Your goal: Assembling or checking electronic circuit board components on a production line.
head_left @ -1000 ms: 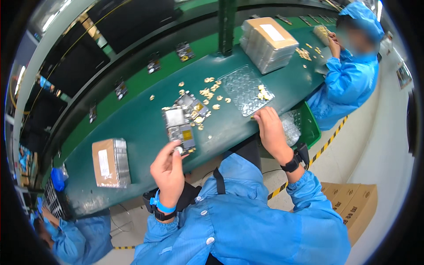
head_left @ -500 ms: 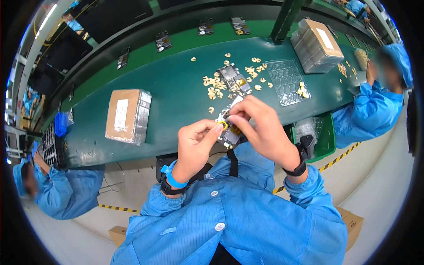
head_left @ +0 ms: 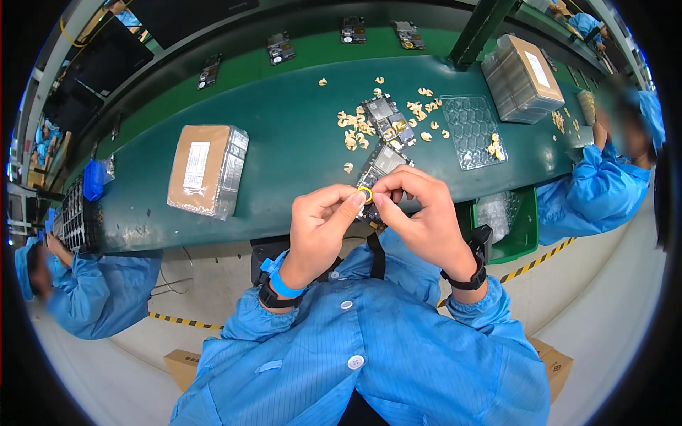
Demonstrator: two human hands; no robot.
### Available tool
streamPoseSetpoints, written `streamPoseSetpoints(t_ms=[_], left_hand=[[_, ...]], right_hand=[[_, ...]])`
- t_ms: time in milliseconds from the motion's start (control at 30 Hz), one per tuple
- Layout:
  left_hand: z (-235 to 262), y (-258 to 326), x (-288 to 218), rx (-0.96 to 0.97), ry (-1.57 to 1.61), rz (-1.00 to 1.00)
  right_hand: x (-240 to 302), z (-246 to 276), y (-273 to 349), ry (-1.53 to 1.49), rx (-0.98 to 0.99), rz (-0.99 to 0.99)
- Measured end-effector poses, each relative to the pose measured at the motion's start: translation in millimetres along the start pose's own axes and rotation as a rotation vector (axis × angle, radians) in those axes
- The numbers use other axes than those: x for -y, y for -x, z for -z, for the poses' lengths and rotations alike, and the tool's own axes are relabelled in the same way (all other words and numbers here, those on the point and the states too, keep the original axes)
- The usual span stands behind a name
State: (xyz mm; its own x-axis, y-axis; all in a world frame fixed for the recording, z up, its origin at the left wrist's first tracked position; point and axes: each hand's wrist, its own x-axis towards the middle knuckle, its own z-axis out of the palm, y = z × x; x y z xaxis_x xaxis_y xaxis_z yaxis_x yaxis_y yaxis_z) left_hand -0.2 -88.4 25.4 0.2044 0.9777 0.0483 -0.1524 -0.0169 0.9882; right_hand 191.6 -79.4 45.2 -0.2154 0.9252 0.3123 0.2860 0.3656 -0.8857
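Note:
My left hand [head_left: 317, 221] pinches a small round yellow-rimmed part [head_left: 366, 192] between thumb and forefinger. From the other side, the thumb and forefinger of my right hand [head_left: 424, 214] close at the part's right edge; whether they grip it or something thin beside it is too small to tell. Below the fingers, partly covered by them, is a circuit board [head_left: 384, 160], tilted at the table's near edge. A second circuit board [head_left: 388, 117] lies just beyond it, among loose cream-coloured curved pieces [head_left: 354, 131].
A clear moulded tray [head_left: 465, 117] holds several yellow pieces. Wrapped boxes stand left [head_left: 206, 170] and right [head_left: 522, 78] on the green table [head_left: 284, 135]. A green bin [head_left: 522, 238] is below the right edge. Co-workers sit both sides; more boards line the back shelf.
My right hand's fingertips have come down from above the board to the yellow-rimmed part. My left hand has shifted slightly right with it. The whole view has also shifted a little.

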Motion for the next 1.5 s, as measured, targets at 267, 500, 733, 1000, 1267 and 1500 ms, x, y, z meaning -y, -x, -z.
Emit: streamPoseSetpoints(t_ms=[267,500,733,1000,1267,1500], left_hand=[[-1.6,0.8,-0.1,0.014,-0.024,-0.013],[-5.7,-0.9,-1.1,-0.094,-0.003,-0.072],[2.1,3.1,5.6,-0.016,-0.097,-0.117],[11.4,-5.2,16.3,-0.162,0.014,-0.054],[7.0,-13.9,22.2,-0.11,0.046,-0.032],[2.1,-13.9,17.1,-0.035,0.027,0.029]], right_hand=[[2.3,2.9,1.7,-0.035,0.013,-0.018],[1.2,-3.3,3.1,-0.008,-0.015,-0.003],[-3.8,-16.1,3.2,0.011,-0.055,0.035],[-38.2,21.6,-7.4,-0.014,-0.377,-0.214],[-52.7,32.0,-7.7,0.227,-0.259,-0.041],[-14.5,-0.8,-5.9,0.082,-0.092,0.129]])
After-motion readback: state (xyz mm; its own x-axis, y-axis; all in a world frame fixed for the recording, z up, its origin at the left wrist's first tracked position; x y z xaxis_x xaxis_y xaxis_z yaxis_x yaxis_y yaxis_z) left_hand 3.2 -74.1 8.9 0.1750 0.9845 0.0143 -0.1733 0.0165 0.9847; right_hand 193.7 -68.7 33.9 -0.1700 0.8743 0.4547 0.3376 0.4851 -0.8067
